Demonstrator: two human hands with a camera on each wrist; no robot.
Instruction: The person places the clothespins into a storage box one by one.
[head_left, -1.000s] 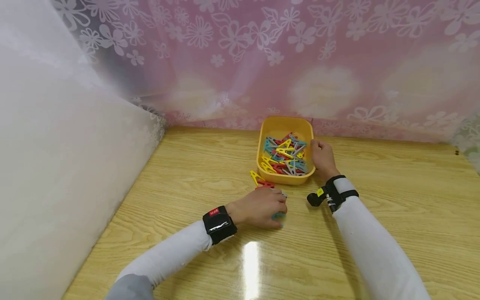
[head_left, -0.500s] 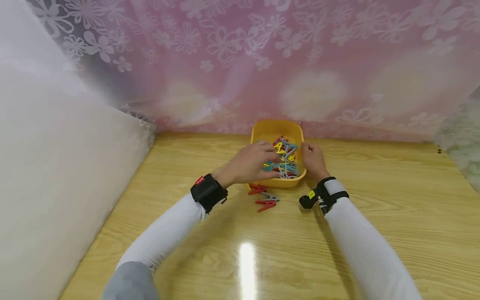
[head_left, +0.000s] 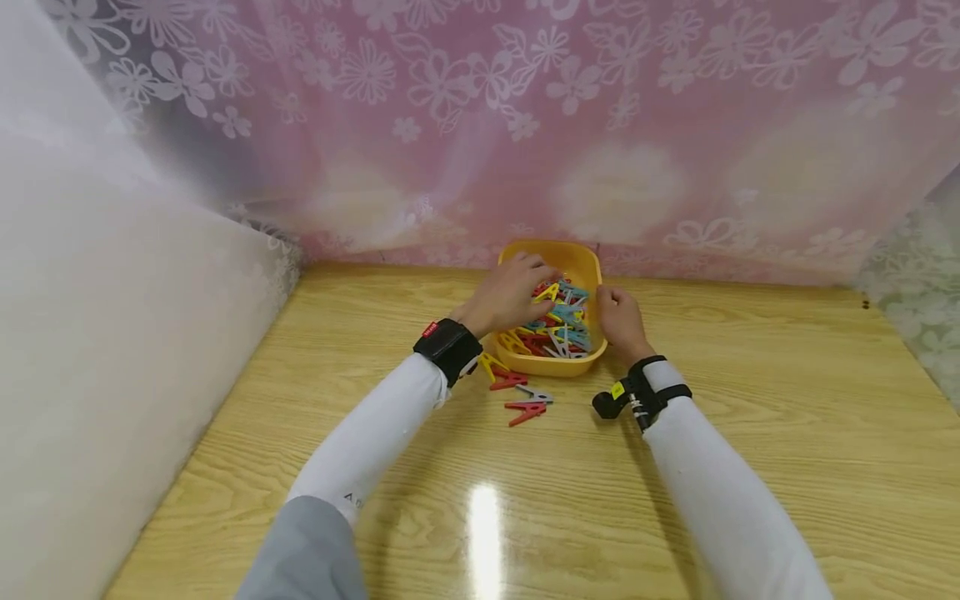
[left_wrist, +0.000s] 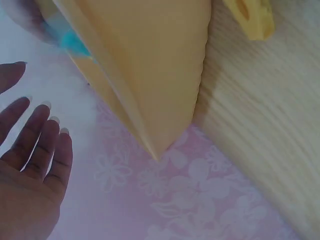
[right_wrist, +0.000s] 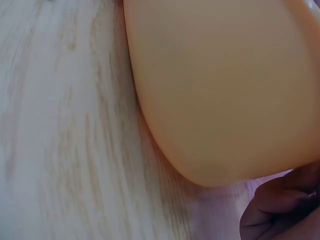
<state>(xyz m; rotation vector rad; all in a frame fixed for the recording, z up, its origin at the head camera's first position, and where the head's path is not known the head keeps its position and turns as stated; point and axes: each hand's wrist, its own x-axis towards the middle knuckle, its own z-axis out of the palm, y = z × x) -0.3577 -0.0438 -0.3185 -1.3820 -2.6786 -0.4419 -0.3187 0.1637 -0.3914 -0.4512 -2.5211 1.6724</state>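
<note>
A yellow plastic basket (head_left: 546, 367) holds a heap of red, yellow, teal and grey clothespins (head_left: 564, 337). Over its left part hovers my left hand (head_left: 510, 293), fingers stretched out and spread. In the left wrist view that same hand (left_wrist: 37, 175) shows nothing between thumb and fingers, near the basket's wall (left_wrist: 155, 65). My right hand (head_left: 621, 318) grips the basket's right rim, its fingers curled; the right wrist view has the curled fingers (right_wrist: 275, 205) at the basket's side (right_wrist: 215, 95).
In front of the basket lie a yellow clothespin (head_left: 490, 367), a red clothespin (head_left: 509, 380), a grey clothespin (head_left: 535, 395) and another red clothespin (head_left: 527, 412) on the wooden table (head_left: 420, 517). A pink flowered curtain (head_left: 465, 167) hangs behind the basket; a white sheet (head_left: 127, 333) stands left.
My left hand has gone from the table in front of the basket up over it, then farther back and left, uncovering loose clothespins on the table. The right hand still holds the rim.
</note>
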